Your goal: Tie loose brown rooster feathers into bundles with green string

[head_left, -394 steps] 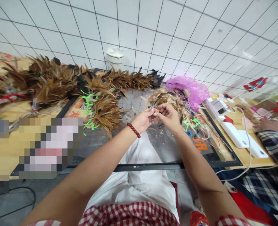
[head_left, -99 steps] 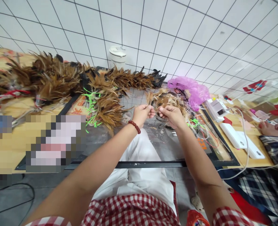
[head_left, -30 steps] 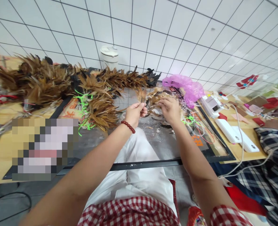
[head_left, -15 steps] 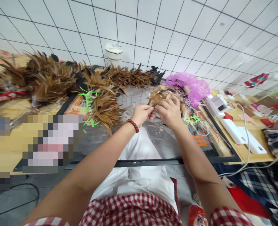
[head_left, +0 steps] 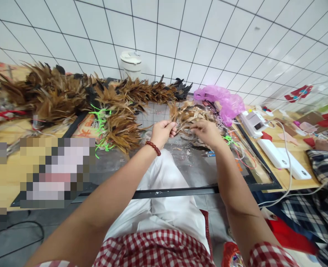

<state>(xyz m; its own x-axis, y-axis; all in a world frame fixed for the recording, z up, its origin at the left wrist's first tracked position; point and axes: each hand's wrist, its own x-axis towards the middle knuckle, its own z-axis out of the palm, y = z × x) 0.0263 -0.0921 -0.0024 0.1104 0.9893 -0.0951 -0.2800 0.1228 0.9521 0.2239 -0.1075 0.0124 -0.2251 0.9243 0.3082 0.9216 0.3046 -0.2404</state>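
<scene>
My left hand [head_left: 164, 132], with a red bead bracelet [head_left: 153, 147] at the wrist, is closed in a pinch on a brown feather [head_left: 173, 110] that rises above the fingertips. To its right, my right hand [head_left: 207, 133] has its fingers pressed together at the front edge of a loose pile of tan and brown feathers [head_left: 194, 113]. What those fingers hold, if anything, is too small to make out. Both hands are above the glass tabletop [head_left: 177, 174], a short gap between them. Left of my hands lie bundles of brown feathers [head_left: 125, 128] with bright green ties [head_left: 101, 115].
A long row of brown and black feathers [head_left: 149, 91] runs along the back, before a white lidded cup [head_left: 131, 63]. A purple plastic bag [head_left: 222, 100] lies behind the pile. White power banks [head_left: 275, 154] and a cable are at right, beside a person's plaid sleeve [head_left: 325, 167].
My hands have parted: the right has moved right from the left, which has shifted slightly left. More of the feather pile shows between them. The whole view has shifted slightly.
</scene>
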